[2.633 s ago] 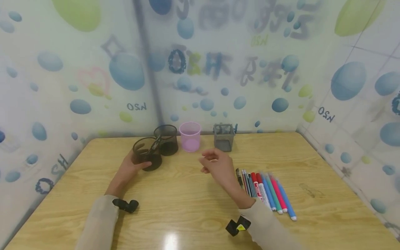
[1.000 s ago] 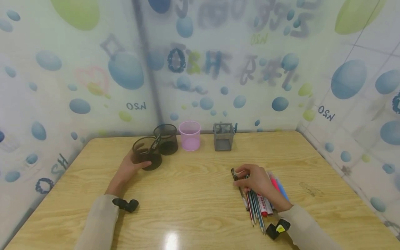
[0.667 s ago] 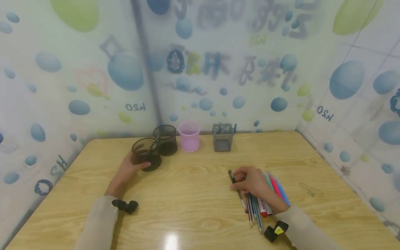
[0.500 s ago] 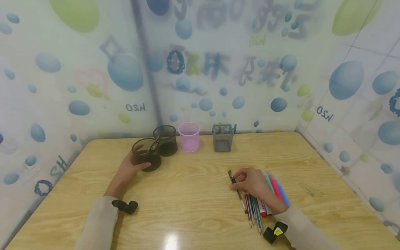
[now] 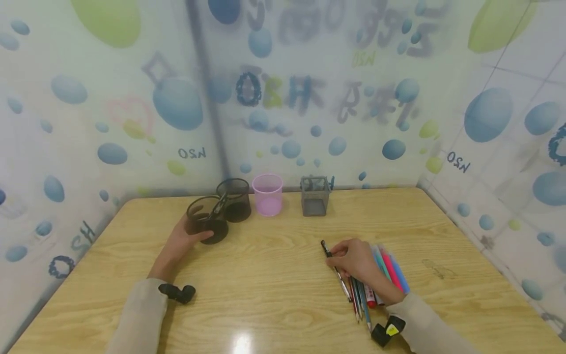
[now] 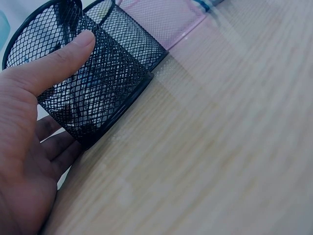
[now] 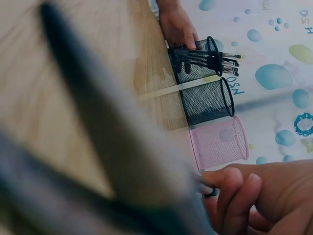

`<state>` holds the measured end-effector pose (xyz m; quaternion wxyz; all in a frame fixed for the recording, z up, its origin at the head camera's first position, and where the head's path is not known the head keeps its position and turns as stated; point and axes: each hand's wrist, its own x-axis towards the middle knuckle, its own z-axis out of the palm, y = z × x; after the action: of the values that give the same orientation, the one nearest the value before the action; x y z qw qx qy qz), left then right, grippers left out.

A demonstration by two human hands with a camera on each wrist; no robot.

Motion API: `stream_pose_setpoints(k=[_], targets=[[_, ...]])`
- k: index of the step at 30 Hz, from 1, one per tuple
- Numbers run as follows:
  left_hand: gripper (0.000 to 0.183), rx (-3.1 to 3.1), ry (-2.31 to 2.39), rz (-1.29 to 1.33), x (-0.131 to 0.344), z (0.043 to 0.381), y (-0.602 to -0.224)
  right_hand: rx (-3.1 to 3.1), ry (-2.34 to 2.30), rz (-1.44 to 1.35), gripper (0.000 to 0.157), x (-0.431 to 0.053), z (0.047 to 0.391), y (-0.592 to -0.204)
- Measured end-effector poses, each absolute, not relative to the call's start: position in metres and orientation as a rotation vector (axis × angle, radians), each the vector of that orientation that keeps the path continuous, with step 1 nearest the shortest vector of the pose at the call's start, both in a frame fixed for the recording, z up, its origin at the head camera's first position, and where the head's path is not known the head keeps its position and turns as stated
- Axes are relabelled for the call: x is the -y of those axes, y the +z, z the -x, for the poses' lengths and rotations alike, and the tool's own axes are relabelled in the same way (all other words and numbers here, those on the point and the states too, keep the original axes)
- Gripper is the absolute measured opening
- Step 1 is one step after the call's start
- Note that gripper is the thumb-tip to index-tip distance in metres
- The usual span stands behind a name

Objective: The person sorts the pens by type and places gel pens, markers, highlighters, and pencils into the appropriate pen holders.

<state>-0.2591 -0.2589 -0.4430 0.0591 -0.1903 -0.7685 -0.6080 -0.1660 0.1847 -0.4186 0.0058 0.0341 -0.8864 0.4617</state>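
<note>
My left hand [image 5: 179,242] grips a black mesh pen cup [image 6: 105,81], thumb across its near side and fingers round the far side. The cup stands upright at the table's left, with several dark pens [image 7: 198,58] leaning in it. At the right, my right hand [image 5: 359,259] pinches a slim pen [image 5: 341,282] with a black end, at the left edge of a row of writing tools. Under and beside that hand lie several pencils [image 5: 364,306], red-and-white markers [image 5: 370,297] and coloured felt-tips [image 5: 395,275]. The hand hides their middles.
Along the back stand a second black mesh cup [image 5: 237,209], a pink mesh cup [image 5: 268,204] and a grey square mesh holder [image 5: 315,206]. Behind them rises a patterned wall [image 5: 283,113]. Blurred long shapes [image 7: 122,132] fill the right wrist view's foreground.
My right hand has come from near the grey holder down to the writing tools and taken hold of the slim pen, whose black end has shifted slightly left. The left hand stays put.
</note>
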Motion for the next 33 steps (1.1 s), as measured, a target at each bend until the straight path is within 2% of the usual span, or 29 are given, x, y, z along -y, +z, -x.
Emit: stream_pose_setpoints(k=[7, 16, 21, 33], targets=[[0.078, 2.329, -1.838, 0.580, 0.257, 0.260, -0.443, 2.706, 1.546, -0.019, 0.017, -0.179, 0.163, -0.407], [0.080, 2.350, -1.803, 0.561, 0.258, 0.259, -0.441, 2.602, 1.767, -0.055, 0.022, -0.170, 0.165, -0.377], [0.080, 2.348, -1.816, 0.559, 0.259, 0.255, -0.441, 2.531, 1.886, -0.106, 0.024, -0.154, 0.168, -0.364], [0.078, 2.342, -1.818, 0.553, 0.258, 0.256, -0.440, 2.166, 2.210, -0.258, 0.020, -0.104, 0.180, -0.340]])
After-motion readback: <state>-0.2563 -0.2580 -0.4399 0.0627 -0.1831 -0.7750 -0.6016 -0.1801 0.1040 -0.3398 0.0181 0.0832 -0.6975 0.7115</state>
